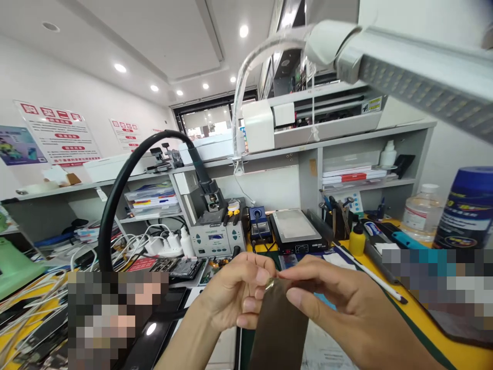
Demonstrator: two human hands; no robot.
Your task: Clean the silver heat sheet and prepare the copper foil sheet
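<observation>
Above the bench, both my hands hold the top end of a dark brown flat strip (279, 329), which hangs down toward the bottom edge of view. At its upper left corner a small shiny, gold-coloured spot catches the light. My left hand (242, 290) pinches that corner between thumb and index finger, its other fingers curled. From the other side, my right hand (335, 298) grips the upper right edge with thumb and fingertips. What exactly the strip is, I cannot make out. Beneath it, part of a pale flat device (223, 349) shows beside my left wrist.
A hot-air rework station (217, 239), a blue soldering station (260, 226) and a flat heating plate (296, 231) line the back. Opened phones (181, 270) and cables (34, 308) crowd the left. A yellow bottle (357, 240) and a spray can (466, 210) stand right; a lamp (423, 77) hangs overhead.
</observation>
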